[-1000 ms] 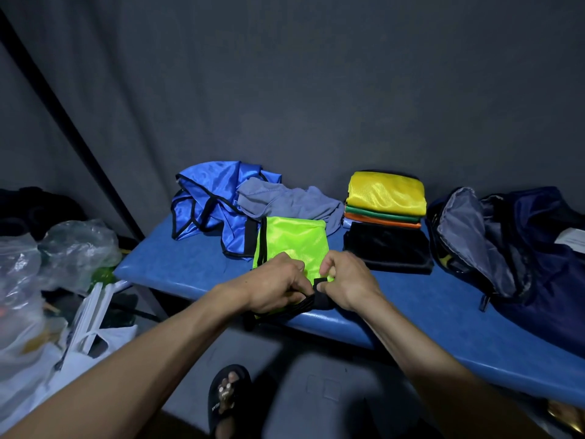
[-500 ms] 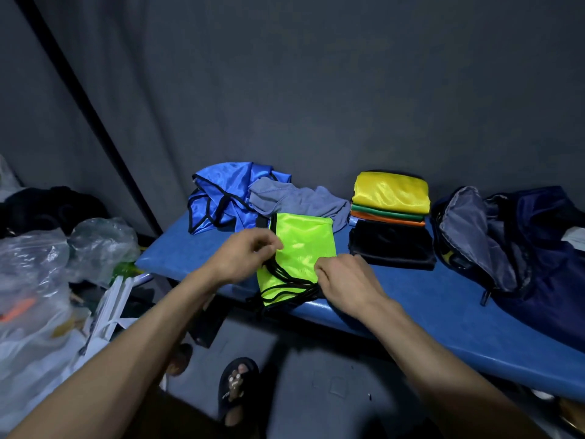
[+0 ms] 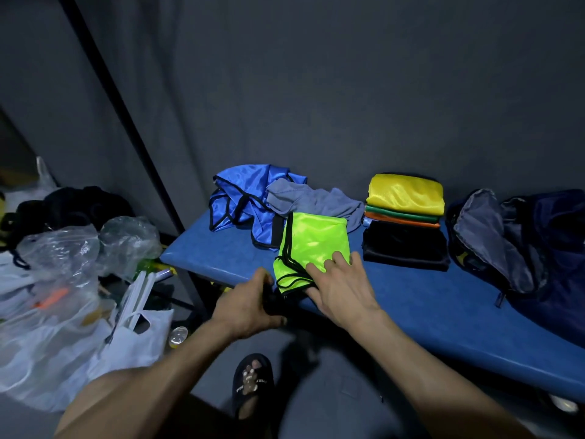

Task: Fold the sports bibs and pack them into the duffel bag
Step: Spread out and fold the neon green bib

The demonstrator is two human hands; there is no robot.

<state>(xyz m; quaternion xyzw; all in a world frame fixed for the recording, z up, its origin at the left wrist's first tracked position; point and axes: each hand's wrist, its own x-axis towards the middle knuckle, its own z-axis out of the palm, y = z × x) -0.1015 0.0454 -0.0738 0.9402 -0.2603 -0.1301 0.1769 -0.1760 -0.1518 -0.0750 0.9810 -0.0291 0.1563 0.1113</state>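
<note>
**Folding the lime bib: entry for the item in hand**

Folding is the current step, as I judge it from here. Item: lime-green bib (image 3: 311,245), black-trimmed, lying partly folded near the front edge of the blue bench (image 3: 427,299).

Right hand (image 3: 340,288): fingers spread and nearly straight, pressing flat on the bib's near right corner; it grips nothing. Left hand (image 3: 250,304): fingers curled at the bench edge just beside the bib's near left corner, over something dark; whether that is the bib's trim or strap I cannot tell, the hand being blurred.

Next move, by my reckoning: one more fold, smoothed flat, then a transfer to the folded stack or the bag.

Folded stock: yellow bib (image 3: 405,193) on top of a green and an orange one, with a black folded item (image 3: 405,248) in front. Unfolded stock: blue bib (image 3: 243,204) and grey garment (image 3: 316,202), heaped behind the lime one and touching it.

Destination: duffel bag (image 3: 519,236), open, at the bench's right end, well apart from the hands.

Obstructions: the black item and stack lie between the bib and the bag. Plastic bags (image 3: 63,280) crowd the floor on the left; a sandalled foot (image 3: 251,383) shows below.
</note>
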